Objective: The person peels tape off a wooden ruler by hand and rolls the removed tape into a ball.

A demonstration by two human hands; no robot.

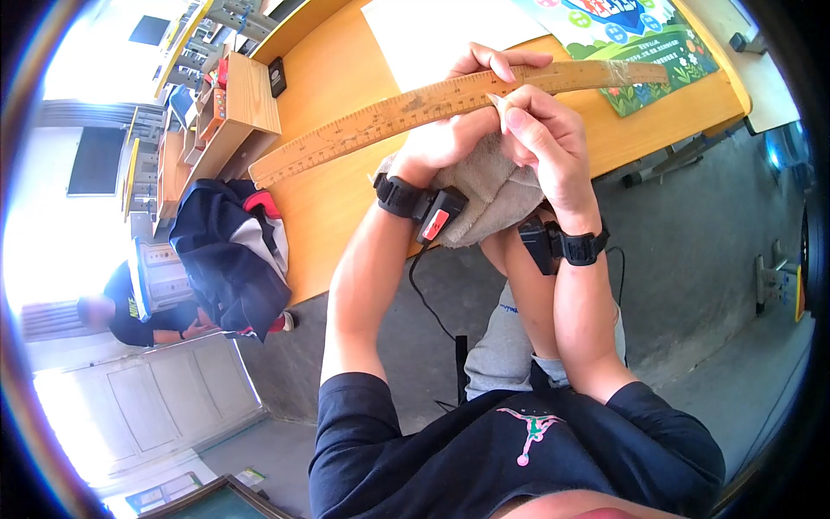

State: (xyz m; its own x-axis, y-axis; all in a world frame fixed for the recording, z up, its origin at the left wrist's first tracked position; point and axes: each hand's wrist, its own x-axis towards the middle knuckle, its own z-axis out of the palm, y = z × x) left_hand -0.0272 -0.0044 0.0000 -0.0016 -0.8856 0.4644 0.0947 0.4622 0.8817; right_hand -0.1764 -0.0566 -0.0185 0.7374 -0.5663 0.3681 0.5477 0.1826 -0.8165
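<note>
Diagonally, the ruler [450, 99] runs lower-left to upper-right, left fingers [491, 60] clasping it, right fingers [529, 130] pinched, contents unclear.

The left hand [445, 134] lay just beside the right hand [549, 130], its fingers [484, 59] closed in a grip, stretched forward and toward the right, with the thumb side nearest the body. The right hand was raised, thumb and forefinger drawn together in a tight pinch at the left hand's edge, the other fingers curled. Below the hands, the left forearm [372, 268] slanted outward to a bent elbow, while the right forearm [584, 303] stood steeper under its wrist.
</note>
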